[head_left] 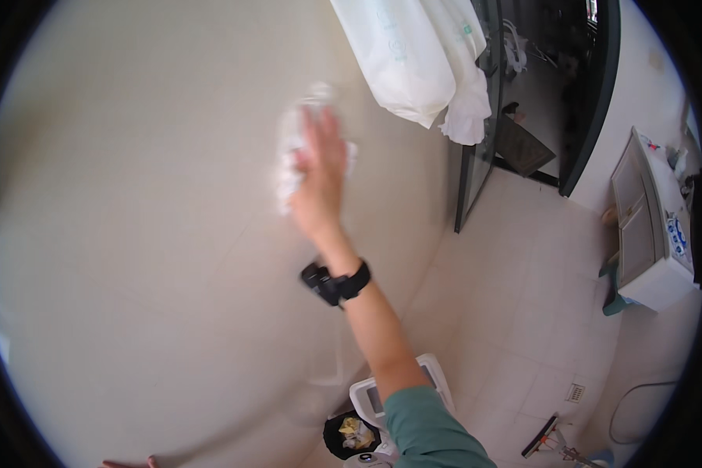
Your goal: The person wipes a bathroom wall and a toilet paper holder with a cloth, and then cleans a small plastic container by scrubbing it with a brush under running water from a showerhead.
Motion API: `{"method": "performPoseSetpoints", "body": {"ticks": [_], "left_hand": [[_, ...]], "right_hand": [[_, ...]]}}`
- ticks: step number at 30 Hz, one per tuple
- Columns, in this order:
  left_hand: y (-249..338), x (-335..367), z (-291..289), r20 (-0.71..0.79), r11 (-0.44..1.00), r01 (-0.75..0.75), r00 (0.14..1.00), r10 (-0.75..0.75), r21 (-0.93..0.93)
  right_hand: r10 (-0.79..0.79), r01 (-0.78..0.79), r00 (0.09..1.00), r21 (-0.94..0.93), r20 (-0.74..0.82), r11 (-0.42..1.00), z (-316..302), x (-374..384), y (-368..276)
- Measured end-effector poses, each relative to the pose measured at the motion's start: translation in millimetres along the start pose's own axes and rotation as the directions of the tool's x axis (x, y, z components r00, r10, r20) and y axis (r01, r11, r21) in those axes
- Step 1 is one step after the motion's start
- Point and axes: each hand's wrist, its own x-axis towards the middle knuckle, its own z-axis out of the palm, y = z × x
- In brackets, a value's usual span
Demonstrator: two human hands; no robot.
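Observation:
My right hand [320, 175] is stretched out against the pale wall [171, 195], pressing a crumpled white cloth or tissue [288, 175] to it. Motion blurs the fingers, and the white material shows around their edges. A black band with a small black device [335, 282] circles that wrist, below which comes a green sleeve [425, 421]. Of my left hand [129, 465], only a few fingertips show at the lower left edge. They look spread against the wall, with nothing visible in them; the rest is out of frame.
White plastic bags [405, 62] hang beside an open glass door [476, 171]. Below my arm stand a lidded white appliance [364, 398] and a black bin [337, 441] holding crumpled paper. To the right are a white cabinet [639, 210], a green stool [613, 300] and a squeegee [542, 437].

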Motion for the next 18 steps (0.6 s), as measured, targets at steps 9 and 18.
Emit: {"method": "performPoseSetpoints", "body": {"ticks": [9,18], "left_hand": [[-5,-5,39,0.05,1.0,0.016,0.999,-0.015,-0.013],[-20,15,13,-0.019,0.997,-0.022,1.0,0.024,0.07]], "right_hand": [[0.794,-0.555,0.601,0.669,-0.089,0.495,-37,-189,406],[0.329,-0.329,0.944,0.091,0.016,0.94,0,-30,132]]}}
